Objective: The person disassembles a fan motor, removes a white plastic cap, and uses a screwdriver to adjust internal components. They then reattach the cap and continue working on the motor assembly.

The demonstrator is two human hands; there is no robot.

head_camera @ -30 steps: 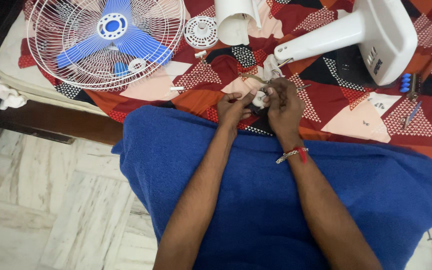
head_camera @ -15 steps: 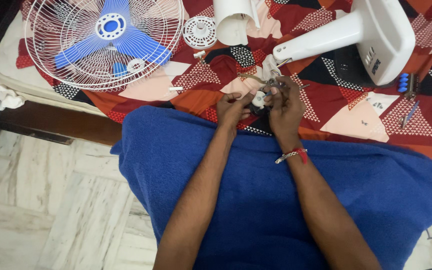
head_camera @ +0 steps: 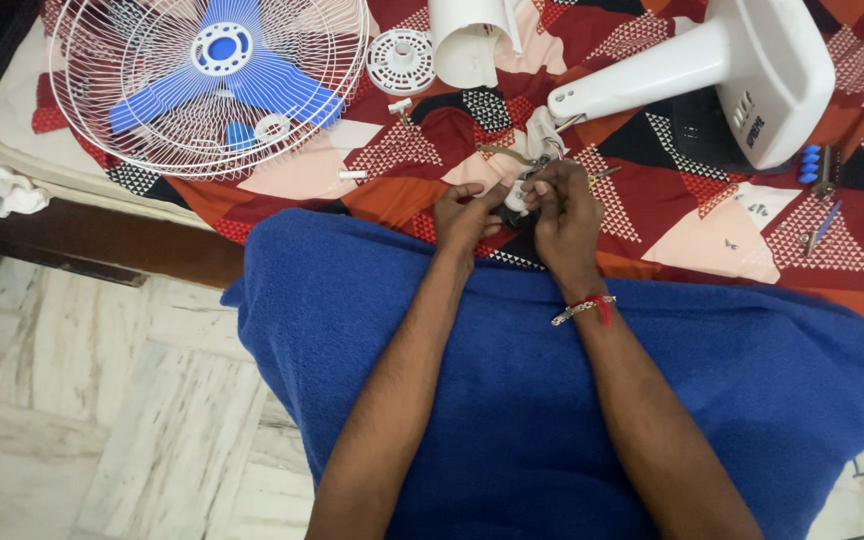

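I see my left hand and right hand pinched together on a small white part just below the fan stand. Left of the stand, the cage holds a blue blade.

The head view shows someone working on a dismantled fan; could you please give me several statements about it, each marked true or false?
1. Both hands, the left hand and the right hand, meet at a small white part with wires. True.
2. The round white wire fan guard with blue blades lies to the right of the hands. False: it lies to their left.
3. The right wrist wears a bracelet with a red thread. True.
4. The white plastic fan base and stem stands upright on the floor. False: it lies on its side on the red patterned bedcover.
5. A blue cloth lies under the forearms. True.
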